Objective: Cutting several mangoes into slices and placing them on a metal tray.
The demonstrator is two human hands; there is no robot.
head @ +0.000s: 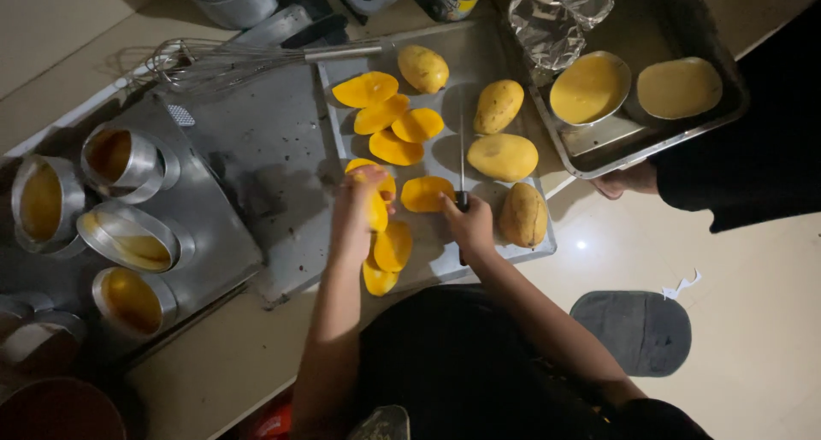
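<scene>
1. Nearest the camera, the person's dark-clothed torso filled the lower middle, with both bare forearms reaching away toward a flat metal tray (530, 250) on the pale table (753, 320).
2. Left hand (357, 202) was closed around a yellow mango slice (378, 211), held just above the near left part of the tray.
3. Right hand (469, 224) gripped the dark handle of a knife (462, 153), whose thin blade pointed away across the tray.
4. Another cut mango half (425, 194) lay flat between the two hands, just beside the knife handle.
5. More slices (389, 252) lay near the left wrist, and a further group (385, 119) lay at the far left of the tray.
6. Four whole mangoes (503, 156) sat on the right side of the tray, the nearest just beside the right hand.
7. A wire whisk (222, 62) rested at the far left, its handle reaching the tray's far edge.
8. Round metal moulds (128, 239) holding yellow batter stood on a metal sheet at the left.
9. A second tray (599, 141) at the far right carried two filled dishes; another person's hand (629, 181) rested at its near edge.
10. A grey oval pad (637, 330) lay on the table at the near right.
</scene>
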